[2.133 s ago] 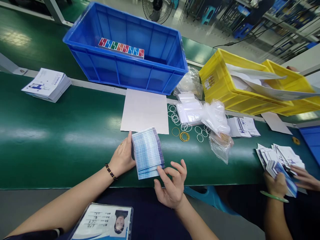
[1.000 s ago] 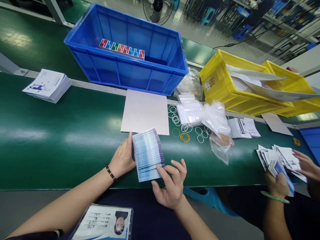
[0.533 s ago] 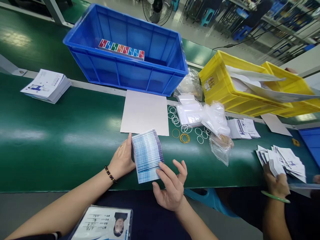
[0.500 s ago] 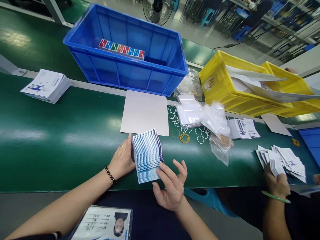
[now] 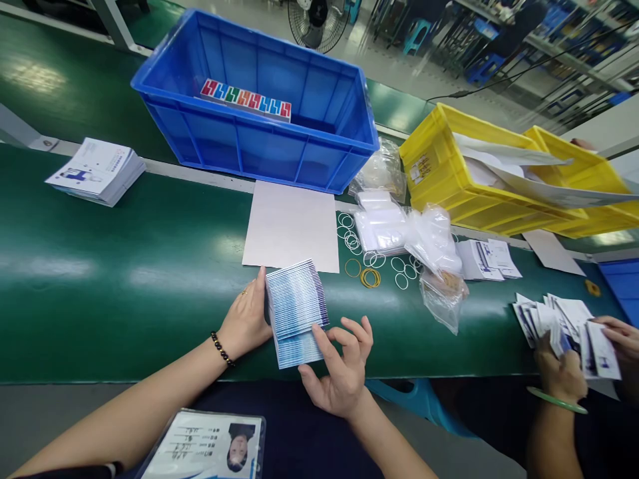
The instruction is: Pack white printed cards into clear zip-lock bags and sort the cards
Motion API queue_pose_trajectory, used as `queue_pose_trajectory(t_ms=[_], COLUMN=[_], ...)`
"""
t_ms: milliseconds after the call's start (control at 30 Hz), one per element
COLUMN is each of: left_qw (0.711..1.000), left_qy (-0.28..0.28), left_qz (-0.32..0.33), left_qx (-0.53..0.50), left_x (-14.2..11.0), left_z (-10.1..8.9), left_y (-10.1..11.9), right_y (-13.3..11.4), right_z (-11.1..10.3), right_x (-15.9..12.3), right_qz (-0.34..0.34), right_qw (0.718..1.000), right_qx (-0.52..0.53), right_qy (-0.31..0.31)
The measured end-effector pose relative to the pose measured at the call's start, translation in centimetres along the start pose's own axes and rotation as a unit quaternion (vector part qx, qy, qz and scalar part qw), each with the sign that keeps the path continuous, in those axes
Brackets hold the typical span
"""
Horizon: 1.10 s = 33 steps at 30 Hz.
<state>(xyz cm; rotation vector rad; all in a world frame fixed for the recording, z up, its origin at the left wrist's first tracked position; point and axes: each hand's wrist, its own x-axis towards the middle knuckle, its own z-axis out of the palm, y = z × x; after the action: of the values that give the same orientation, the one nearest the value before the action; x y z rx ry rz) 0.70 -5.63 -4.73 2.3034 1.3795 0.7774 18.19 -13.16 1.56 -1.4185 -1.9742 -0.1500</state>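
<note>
A thick stack of folded leaflets [image 5: 297, 306] shows its blue-and-white edges, fanned into many thin lines, with a step across its lower part. My left hand [image 5: 246, 313] is closed on the stack's left side, thumb along the near face and a beaded bracelet at the wrist. At the stack's lower right, my right hand [image 5: 342, 366] touches the edges with its index fingertip. Its other fingers are spread and hold nothing. Just beyond the stack lies a blank white sheet [image 5: 292, 226] on the green table [image 5: 164, 279].
Behind stands a blue crate [image 5: 269, 150] with small colourful boxes [image 5: 244, 98]. White rings, yellow rubber bands [image 5: 370, 277] and plastic bags [image 5: 382, 226] lie right of the sheet. Yellow bins [image 5: 449, 173] stand beyond. At right, a co-worker's hands [image 5: 562, 372] handle leaflets. Another leaflet pile [image 5: 94, 169] sits left.
My right index finger has shifted slightly left along the stack's edges, and the step there looks wider. The co-worker's other hand has come in from the right, holding leaflets.
</note>
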Motion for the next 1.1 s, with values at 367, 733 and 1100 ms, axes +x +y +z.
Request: queue_pose_trajectory(t_ms=[367,733,1100], left_qw=[1.000,0.999,0.999], left_qy=[-0.008,-0.026,-0.031], left_qz=[-0.016,-0.033,-0.024], left_qx=[-0.003,-0.011,0.000], left_x=[0.0,-0.1,-0.1], left_z=[-0.1,0.0,-0.2], left_y=[0.2,0.1,0.1], right_y=[0.1,0.4,1.4], right_z=[-0.1,-0.2,-2.6], right_x=[-0.5,-0.3,4.5], right_qz=[0.002,-0.004,0.072], right_qw=[1.000,0.999,0.981], right_qx=[0.010,0.041,0.114], right_qy=[0.002,0.011,-0.143])
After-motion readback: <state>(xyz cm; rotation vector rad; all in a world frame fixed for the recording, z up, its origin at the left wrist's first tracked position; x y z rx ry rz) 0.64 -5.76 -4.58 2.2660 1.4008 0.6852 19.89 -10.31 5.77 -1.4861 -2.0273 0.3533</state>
